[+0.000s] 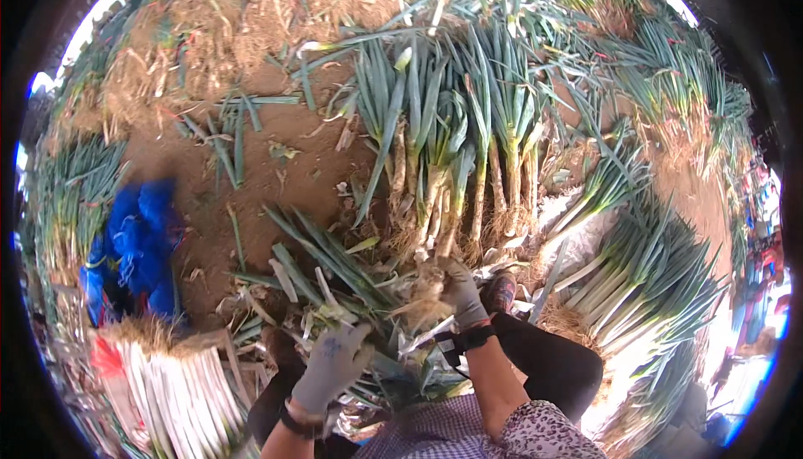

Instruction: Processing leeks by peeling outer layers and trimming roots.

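Observation:
Both hands wear pale work gloves. My left hand (332, 358) is raised over leaf scraps near my lap, its fingers apart with nothing visible between them. My right hand (463, 289) is curled around the rooty base of a leek (433, 289) in front of my knees. Its fingertips are partly hidden, and which stalk this base belongs to cannot be told. Just beyond, untrimmed leeks (436, 189) with broad green leaves and brown outer skins lie side by side, roots towards me. Cut green leaves (339, 264) are strewn between them and my left hand.
Cleaned white leeks (182, 390) are stacked at lower left, beside a blue bundle (139, 239). More cleaned leeks (633, 289) fan out at right, by a pale sheet (583, 233). Leek bundles (207, 26) line the far edge. My shoe (502, 292) is beside my right hand.

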Demonstrator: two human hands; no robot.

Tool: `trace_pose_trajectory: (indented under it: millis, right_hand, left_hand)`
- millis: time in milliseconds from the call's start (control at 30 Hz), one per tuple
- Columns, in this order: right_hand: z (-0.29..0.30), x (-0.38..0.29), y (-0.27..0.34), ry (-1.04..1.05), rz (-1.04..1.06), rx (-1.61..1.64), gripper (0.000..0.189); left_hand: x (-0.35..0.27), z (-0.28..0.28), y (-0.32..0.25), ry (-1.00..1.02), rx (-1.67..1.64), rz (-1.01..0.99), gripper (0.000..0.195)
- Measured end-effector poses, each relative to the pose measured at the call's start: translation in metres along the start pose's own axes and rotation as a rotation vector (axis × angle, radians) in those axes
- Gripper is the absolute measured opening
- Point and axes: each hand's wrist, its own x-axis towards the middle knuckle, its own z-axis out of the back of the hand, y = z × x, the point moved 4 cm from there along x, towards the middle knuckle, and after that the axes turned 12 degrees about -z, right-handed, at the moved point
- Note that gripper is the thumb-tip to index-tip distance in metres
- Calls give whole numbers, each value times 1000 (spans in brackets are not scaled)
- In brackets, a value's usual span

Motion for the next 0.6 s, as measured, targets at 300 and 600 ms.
trace_pose_trajectory:
  millis: [300,600]
  right_hand:
    - [-110,-158,27,455,-58,-468,32]
    - [-116,-155,-35,316,-609,-341,32]
  left_hand:
    - [13,-6,13,-106,-834,367,34]
    - [-15,38,27,-906,-1925,179,22]
